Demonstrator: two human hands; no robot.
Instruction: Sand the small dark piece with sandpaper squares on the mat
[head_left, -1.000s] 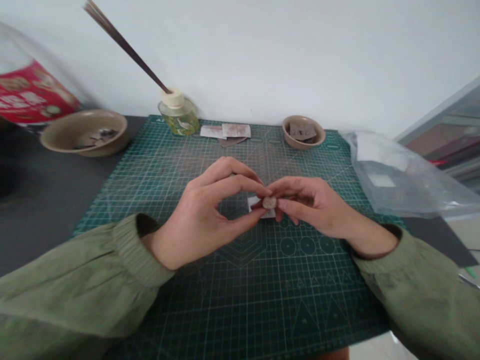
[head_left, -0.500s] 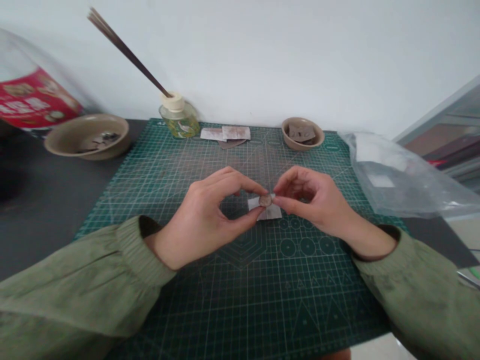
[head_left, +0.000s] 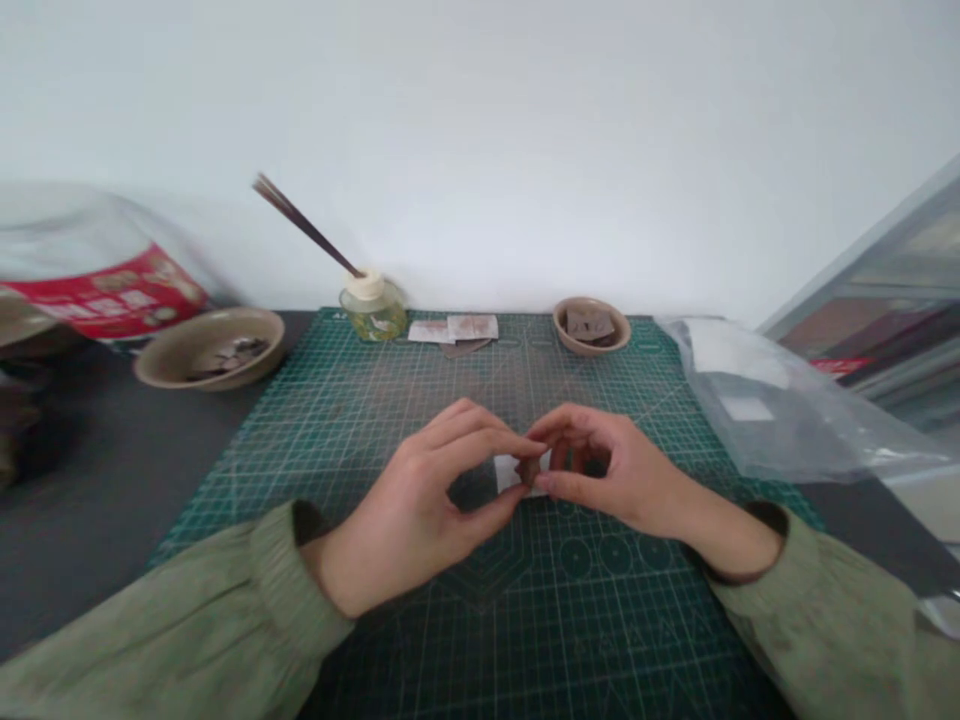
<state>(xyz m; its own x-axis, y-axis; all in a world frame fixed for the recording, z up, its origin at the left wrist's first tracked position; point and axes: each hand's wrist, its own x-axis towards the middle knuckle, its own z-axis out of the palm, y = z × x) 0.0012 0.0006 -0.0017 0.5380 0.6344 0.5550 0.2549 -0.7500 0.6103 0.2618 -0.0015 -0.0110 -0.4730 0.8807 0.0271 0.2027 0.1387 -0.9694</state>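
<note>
A small brown piece (head_left: 528, 470) is sitting between the fingertips of both hands, over the middle of the green mat (head_left: 525, 630) and in front of a small white paper (head_left: 505, 474). It is showing a dull, reddish-brown surface, close in tone to the fingers around it and much darker than the paper. No shine is appearing on it. Its visible part is looking a little taller than wide, with an uneven outline, but the fingers are covering some of its edges and blur is hiding any finer texture, so its full shape is not coming clear.

The left hand (head_left: 420, 515) is pinching the piece, its index fingertip pressing from above and its thumb from the lower left, while a wide gap is opening between that finger and thumb farther back. The right hand (head_left: 622, 470) is bending its fingers inward, its thumb tip touching the piece's lower right side; its index fingertip is meeting the left index finger above, and I cannot tell whether it is also pressing on the piece.

The white paper is lying on the mat, partly hidden by the fingers. Farther back, a small bowl (head_left: 591, 349) is holding flat grey-brown pieces (head_left: 589, 322), and two stained papers (head_left: 472, 326) are overlapping to its left. A clear plastic bag (head_left: 795, 420) is lying at the mat's right edge.
</note>
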